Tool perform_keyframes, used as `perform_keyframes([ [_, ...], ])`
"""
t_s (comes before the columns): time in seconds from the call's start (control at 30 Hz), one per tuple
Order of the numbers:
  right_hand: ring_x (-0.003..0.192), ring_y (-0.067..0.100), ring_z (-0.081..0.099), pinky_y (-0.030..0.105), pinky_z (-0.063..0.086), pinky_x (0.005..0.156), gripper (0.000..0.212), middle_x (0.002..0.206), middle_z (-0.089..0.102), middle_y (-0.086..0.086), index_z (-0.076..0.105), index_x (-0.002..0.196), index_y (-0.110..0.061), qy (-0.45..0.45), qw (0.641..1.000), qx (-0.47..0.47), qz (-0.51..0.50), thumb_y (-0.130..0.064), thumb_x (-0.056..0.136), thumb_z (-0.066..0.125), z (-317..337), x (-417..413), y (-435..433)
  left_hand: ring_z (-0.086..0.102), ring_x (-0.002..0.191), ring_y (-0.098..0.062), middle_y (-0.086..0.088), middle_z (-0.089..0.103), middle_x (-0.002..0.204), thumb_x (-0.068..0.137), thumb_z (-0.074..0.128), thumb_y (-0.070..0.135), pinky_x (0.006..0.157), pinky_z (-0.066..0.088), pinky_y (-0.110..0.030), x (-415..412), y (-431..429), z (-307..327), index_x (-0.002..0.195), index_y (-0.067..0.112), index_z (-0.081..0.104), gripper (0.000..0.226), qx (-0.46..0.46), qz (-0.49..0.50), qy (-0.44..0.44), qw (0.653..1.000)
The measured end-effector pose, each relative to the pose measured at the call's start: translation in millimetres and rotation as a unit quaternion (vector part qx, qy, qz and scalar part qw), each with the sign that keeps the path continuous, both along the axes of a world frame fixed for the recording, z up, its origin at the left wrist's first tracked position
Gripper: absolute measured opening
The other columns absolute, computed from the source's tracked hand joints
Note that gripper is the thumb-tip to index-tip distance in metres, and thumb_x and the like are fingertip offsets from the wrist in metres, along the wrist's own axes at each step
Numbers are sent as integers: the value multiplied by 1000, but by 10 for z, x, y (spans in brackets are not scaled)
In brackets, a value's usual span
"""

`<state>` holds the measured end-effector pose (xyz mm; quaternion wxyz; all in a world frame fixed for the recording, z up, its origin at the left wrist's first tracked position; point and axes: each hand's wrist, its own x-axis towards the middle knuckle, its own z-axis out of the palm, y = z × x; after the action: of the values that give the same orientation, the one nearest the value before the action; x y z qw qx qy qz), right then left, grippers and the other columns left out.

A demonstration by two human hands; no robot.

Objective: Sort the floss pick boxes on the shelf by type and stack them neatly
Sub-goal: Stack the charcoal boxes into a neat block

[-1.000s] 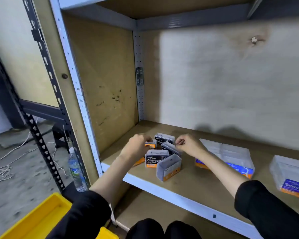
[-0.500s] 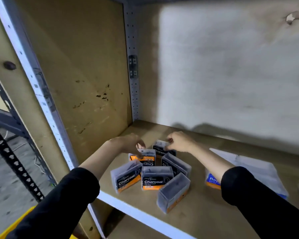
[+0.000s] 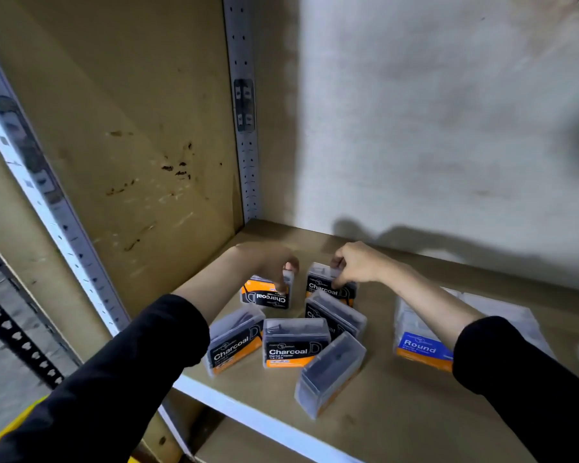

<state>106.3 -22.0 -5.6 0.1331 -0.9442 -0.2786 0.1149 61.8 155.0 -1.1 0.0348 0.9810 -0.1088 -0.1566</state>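
Head view: left hand (image 3: 268,262), right hand (image 3: 356,266) still pinch Charcoal boxes (image 3: 321,289).

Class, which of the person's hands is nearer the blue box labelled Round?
Right. The right hand, gripping the back-right Charcoal box, is up-left of the blue box; the left hand, gripping an upside-down Charcoal box, is farther left.

Black-orange Charcoal boxes (image 3: 295,342), blue-orange Round box (image 3: 420,345)

plain black long sleeves, l sleeve (image 3: 121,372) & r sleeve (image 3: 522,375), cuffs mid-forearm; l hand (image 3: 268,262), r hand (image 3: 358,264) bare
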Motion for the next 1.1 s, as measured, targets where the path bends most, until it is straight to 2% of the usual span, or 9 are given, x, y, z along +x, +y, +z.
perform_keyframes([
  [0.13, 87, 23, 58, 30, 44, 73, 44, 102, 66, 11, 64, 108, 0, 2, 1000, 5, -3, -19, 71, 78, 7, -9, -21, 55, 111, -24, -8, 61, 121, 74, 74, 17, 85, 43, -28, 41, -43, 94, 118, 11, 59, 47, -28, -5, -14, 999],
  [0.23, 87, 23, 60, 33, 48, 79, 41, 106, 68, 13, 64, 107, 0, 7, 1000, 13, -7, -18, 72, 75, -8, 6, -45, 57, 95, -18, -7, 62, 105, 73, 74, 8, 77, 46, -22, -30, 93, 121, 110, 7, 60, 40, -158, 42, -72, 984],
  [0.3, 87, 21, 59, 33, 49, 85, 38, 109, 68, 15, 64, 106, 1, 19, 999, 26, -14, -16, 73, 75, -18, 9, -55, 54, 86, -12, -1, 57, 94, 74, 71, 1, 69, 43, -8, -148, 215, 36, 105, 6, 57, 35, -284, 83, -91, 951],
  [0.43, 82, 15, 53, 22, 38, 71, 39, 98, 66, 10, 65, 104, -1, 16, 999, 34, -17, -16, 71, 77, -26, 0, -53, 55, 76, -7, 2, 55, 83, 73, 67, -11, 60, 48, -5, -361, 392, -295, 86, 12, 49, 33, -508, 180, -96, 837],
  [0.53, 81, 15, 52, 22, 36, 71, 38, 88, 58, 4, 64, 104, -2, 15, 999, 32, -22, -15, 70, 77, -38, -6, -53, 57, 73, -5, 0, 58, 82, 67, 73, -7, 63, 48, -6, -462, 566, -483, 82, 16, 52, 35, -564, 228, -128, 783],
  [0.67, 85, 18, 55, 26, 41, 75, 40, 92, 60, 6, 63, 107, -4, 11, 999, 25, -20, -16, 71, 77, -68, -1, -65, 57, 80, -18, -4, 61, 81, 70, 73, -7, 70, 47, -20, -578, 789, -630, 95, 3, 58, 30, -470, 253, -116, 838],
  [0.8, 103, 27, 59, 31, 46, 86, 46, 111, 65, 12, 60, 113, -3, -29, 1000, 10, 2, -20, 73, 75, -36, -53, -53, 47, 105, -14, 1, 49, 108, 65, 83, 11, 90, 39, -20, -653, 787, -558, 122, 5, 50, 66, -314, 226, -218, 896],
  [0.93, 105, 25, 58, 30, 44, 81, 38, 116, 62, 11, 63, 111, -5, -79, 997, -2, 26, -18, 76, 72, -28, -113, -45, 50, 112, -20, -12, 56, 118, 73, 76, 22, 96, 37, -24, -599, 663, -466, 120, 4, 58, 54, -164, 38, -283, 944],
  [1.1, 117, 27, 53, 29, 43, 89, 37, 129, 53, 10, 58, 121, -9, -124, 990, -43, 48, -11, 83, 62, -96, -183, -58, 49, 118, -28, -11, 55, 125, 83, 63, 9, 97, 39, -33, -425, 509, -470, 124, 7, 55, 42, -104, 39, -247, 963],
])
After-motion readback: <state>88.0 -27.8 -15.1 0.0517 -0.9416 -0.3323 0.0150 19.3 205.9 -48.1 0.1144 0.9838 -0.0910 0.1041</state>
